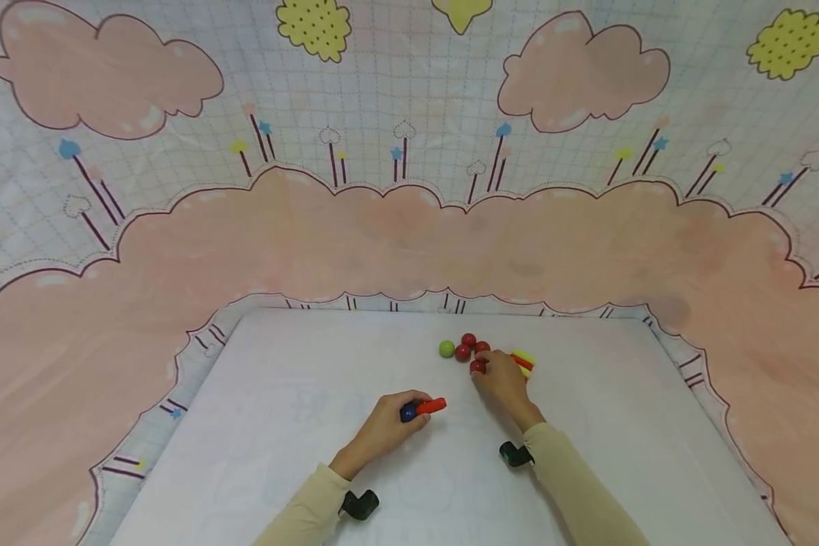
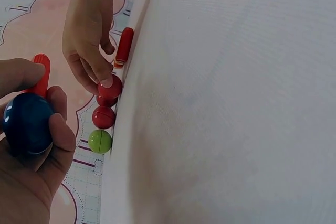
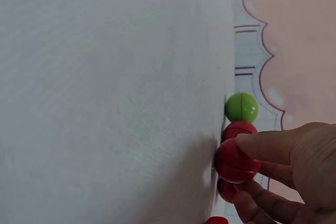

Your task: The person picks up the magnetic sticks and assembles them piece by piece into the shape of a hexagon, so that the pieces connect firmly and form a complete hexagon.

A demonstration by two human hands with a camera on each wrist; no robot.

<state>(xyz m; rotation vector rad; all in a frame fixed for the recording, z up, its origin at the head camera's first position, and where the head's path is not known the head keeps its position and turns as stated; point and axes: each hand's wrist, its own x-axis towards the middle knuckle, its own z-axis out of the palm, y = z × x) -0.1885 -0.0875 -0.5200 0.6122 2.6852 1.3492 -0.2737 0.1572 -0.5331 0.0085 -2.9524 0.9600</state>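
Observation:
My left hand (image 1: 386, 422) grips a dark blue ball (image 2: 29, 123) together with a short red stick (image 1: 431, 406), held above the white tabletop. The stick's end pokes out past the thumb and fingers. Farther off to the right, my right hand (image 1: 506, 384) pinches a red ball (image 3: 233, 165) between thumb and fingers, low over the surface; whether the ball still touches the table I cannot tell. Just beyond it are several more red balls (image 1: 462, 353), and a green ball (image 1: 447, 349) lies at the left end of that group.
Right beside my right hand, yellow and red sticks (image 1: 522, 362) lie together, partly covered by the hand. The white table (image 1: 280, 379) ends at a far edge behind the balls. A patterned cloth (image 1: 396, 243) with clouds hangs around it. Each wrist wears a black camera (image 1: 360, 505).

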